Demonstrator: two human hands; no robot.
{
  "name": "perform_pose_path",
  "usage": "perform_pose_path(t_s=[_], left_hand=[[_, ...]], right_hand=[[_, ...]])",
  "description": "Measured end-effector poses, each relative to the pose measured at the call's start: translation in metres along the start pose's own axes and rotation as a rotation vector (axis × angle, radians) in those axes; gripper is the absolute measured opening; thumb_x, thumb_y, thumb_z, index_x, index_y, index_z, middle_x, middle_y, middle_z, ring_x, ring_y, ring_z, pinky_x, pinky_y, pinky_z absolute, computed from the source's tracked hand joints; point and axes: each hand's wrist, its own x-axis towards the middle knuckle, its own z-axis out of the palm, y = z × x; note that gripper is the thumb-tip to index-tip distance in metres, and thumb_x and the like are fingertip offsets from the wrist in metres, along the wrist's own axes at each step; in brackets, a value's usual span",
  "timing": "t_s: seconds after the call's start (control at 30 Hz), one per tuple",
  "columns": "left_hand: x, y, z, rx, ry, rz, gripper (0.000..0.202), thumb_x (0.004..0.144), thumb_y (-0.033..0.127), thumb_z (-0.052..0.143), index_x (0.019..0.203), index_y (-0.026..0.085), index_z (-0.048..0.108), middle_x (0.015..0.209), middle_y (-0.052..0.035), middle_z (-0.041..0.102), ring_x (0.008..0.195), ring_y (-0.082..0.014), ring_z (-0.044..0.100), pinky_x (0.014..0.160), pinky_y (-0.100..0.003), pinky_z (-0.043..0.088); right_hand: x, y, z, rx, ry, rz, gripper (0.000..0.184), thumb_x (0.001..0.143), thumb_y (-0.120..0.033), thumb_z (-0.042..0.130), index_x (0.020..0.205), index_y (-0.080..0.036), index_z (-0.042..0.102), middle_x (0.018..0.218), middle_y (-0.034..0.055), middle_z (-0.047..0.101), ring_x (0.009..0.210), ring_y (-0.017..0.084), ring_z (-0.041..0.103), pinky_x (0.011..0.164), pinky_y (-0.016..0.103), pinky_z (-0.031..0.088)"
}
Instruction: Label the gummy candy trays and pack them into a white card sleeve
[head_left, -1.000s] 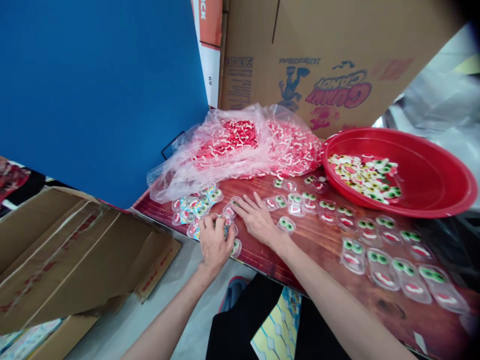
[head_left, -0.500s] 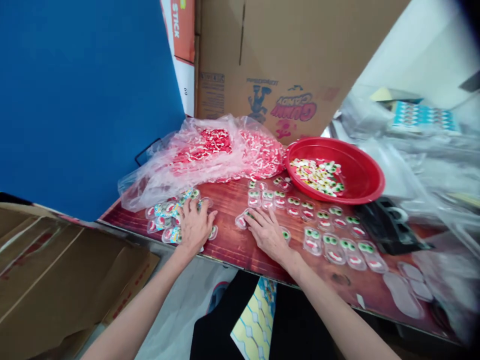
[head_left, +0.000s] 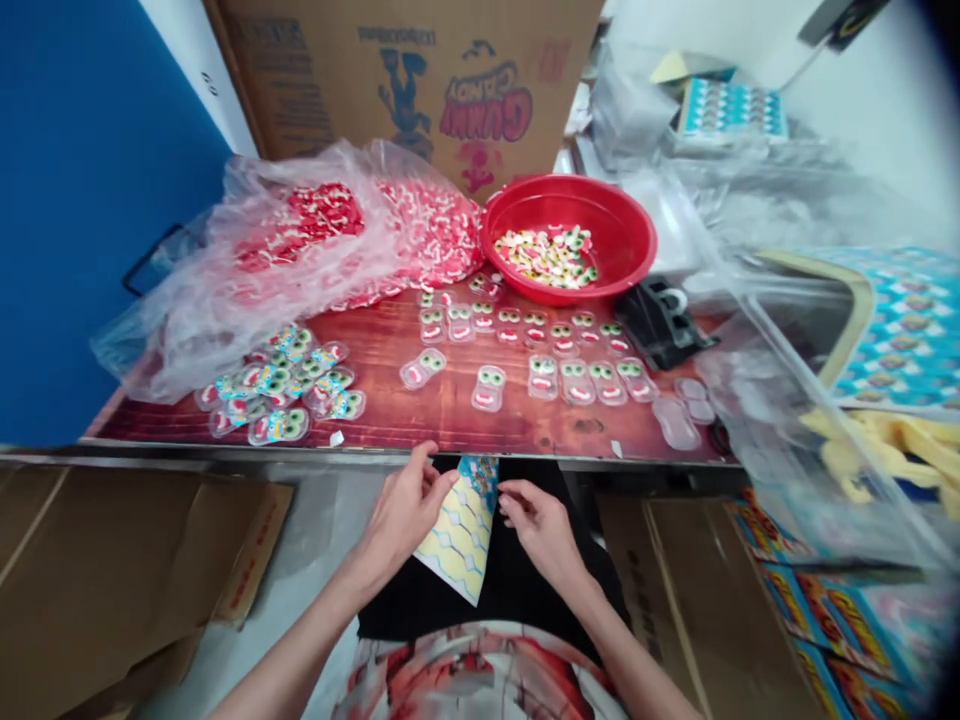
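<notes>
Both my hands are over my lap at the table's front edge, beside a yellow-and-blue printed sticker sheet. My left hand is at the sheet's left edge, its thumb over the edge and its index finger apart from the thumb. At the right edge, my right hand has loosely curled fingers with a small gap at the thumb; I cannot tell whether they touch the sheet. Clear blister packs with green eyes and red-and-white mouths lie in rows on the table. Several stickered packs are piled at left.
A red basin holds loose candy pieces. Beside it, a clear plastic bag spreads over many red-and-white pieces. A black tape dispenser stands right of the rows. Cardboard boxes flank my legs; a printed box stands behind.
Both hands have left the packs on the table and come down to the sheet on my lap. The view has turned right and downward.
</notes>
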Motion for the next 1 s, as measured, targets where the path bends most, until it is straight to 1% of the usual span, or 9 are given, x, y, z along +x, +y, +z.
perform_pose_path(t_s=[0.03, 0.1, 0.17, 0.33, 0.5, 0.63, 0.83, 0.9, 1.0], left_hand=[[-0.004, 0.0, 0.006, -0.064, 0.004, -0.048, 0.042, 0.088, 0.043, 0.062, 0.122, 0.02, 0.053, 0.082, -0.0015, 0.072, 0.069, -0.0194, 0.067, 0.067, -0.032, 0.049], [-0.009, -0.001, 0.015, -0.177, 0.089, -0.081, 0.049, 0.085, 0.044, 0.064, 0.124, 0.02, 0.046, 0.086, -0.002, 0.072, 0.074, -0.0191, 0.068, 0.068, -0.031, 0.051], [-0.01, -0.005, 0.024, -0.222, 0.143, -0.072, 0.048, 0.082, 0.045, 0.066, 0.119, 0.02, 0.048, 0.09, -0.0032, 0.072, 0.077, -0.0189, 0.068, 0.07, -0.03, 0.051], [0.003, -0.019, 0.044, -0.442, -0.085, -0.136, 0.031, 0.075, 0.045, 0.068, 0.088, 0.016, 0.066, 0.081, -0.0058, 0.072, 0.071, -0.0185, 0.065, 0.067, -0.029, 0.05], [0.012, -0.022, 0.056, -0.541, -0.125, -0.138, 0.031, 0.072, 0.044, 0.07, 0.084, 0.016, 0.067, 0.072, -0.0008, 0.067, 0.062, -0.0139, 0.058, 0.06, -0.025, 0.046], [0.007, -0.022, 0.062, -0.553, -0.148, -0.116, 0.027, 0.073, 0.041, 0.069, 0.082, 0.016, 0.067, 0.071, 0.0004, 0.064, 0.063, -0.0129, 0.055, 0.06, -0.024, 0.044], [0.004, -0.019, 0.066, -0.489, -0.266, -0.034, 0.026, 0.078, 0.037, 0.063, 0.088, 0.015, 0.07, 0.075, -0.0011, 0.066, 0.065, -0.0136, 0.055, 0.063, -0.025, 0.043], [0.006, -0.018, 0.067, -0.44, -0.308, 0.014, 0.026, 0.08, 0.037, 0.061, 0.09, 0.014, 0.071, 0.075, -0.0013, 0.066, 0.065, -0.0138, 0.055, 0.063, -0.025, 0.043], [0.007, -0.018, 0.07, -0.395, -0.344, 0.069, 0.026, 0.083, 0.037, 0.059, 0.091, 0.015, 0.071, 0.074, -0.001, 0.065, 0.064, -0.0138, 0.054, 0.063, -0.025, 0.043]], right_hand=[[-0.003, 0.006, 0.005, 0.022, 0.015, 0.005, 0.023, 0.09, -0.033, 0.059, 0.101, -0.019, 0.073, 0.089, 0.0057, 0.073, 0.077, 0.019, 0.07, 0.067, 0.029, 0.058], [-0.002, 0.009, 0.013, 0.034, 0.041, -0.048, 0.023, 0.089, -0.031, 0.059, 0.103, -0.019, 0.074, 0.093, 0.006, 0.072, 0.082, 0.019, 0.07, 0.072, 0.029, 0.058], [0.005, 0.005, 0.019, 0.013, 0.049, -0.119, 0.023, 0.089, -0.028, 0.058, 0.103, -0.02, 0.074, 0.093, 0.006, 0.071, 0.083, 0.019, 0.07, 0.072, 0.029, 0.057], [0.022, -0.002, 0.03, -0.027, 0.062, -0.203, 0.024, 0.088, -0.024, 0.054, 0.099, -0.021, 0.075, 0.097, 0.0074, 0.075, 0.085, 0.021, 0.071, 0.076, 0.032, 0.058], [0.026, -0.001, 0.035, -0.013, 0.08, -0.183, 0.025, 0.088, -0.027, 0.056, 0.101, -0.022, 0.076, 0.099, 0.0056, 0.078, 0.087, 0.021, 0.073, 0.08, 0.033, 0.058], [0.023, 0.002, 0.031, 0.014, 0.048, -0.157, 0.025, 0.091, -0.029, 0.055, 0.1, -0.022, 0.077, 0.097, 0.0045, 0.079, 0.087, 0.021, 0.073, 0.082, 0.033, 0.057], [0.019, 0.005, 0.013, 0.132, -0.052, -0.07, 0.021, 0.089, -0.033, 0.061, 0.097, -0.021, 0.076, 0.082, 0.0008, 0.074, 0.067, 0.015, 0.067, 0.062, 0.026, 0.056], [0.018, 0.001, 0.005, 0.108, -0.063, -0.093, 0.019, 0.089, -0.032, 0.061, 0.093, -0.021, 0.076, 0.078, -0.0002, 0.072, 0.063, 0.014, 0.064, 0.061, 0.025, 0.055], [0.016, -0.009, -0.005, -0.026, -0.06, -0.19, 0.02, 0.091, -0.028, 0.056, 0.087, -0.021, 0.075, 0.074, -0.0001, 0.069, 0.064, 0.014, 0.062, 0.061, 0.024, 0.052]])
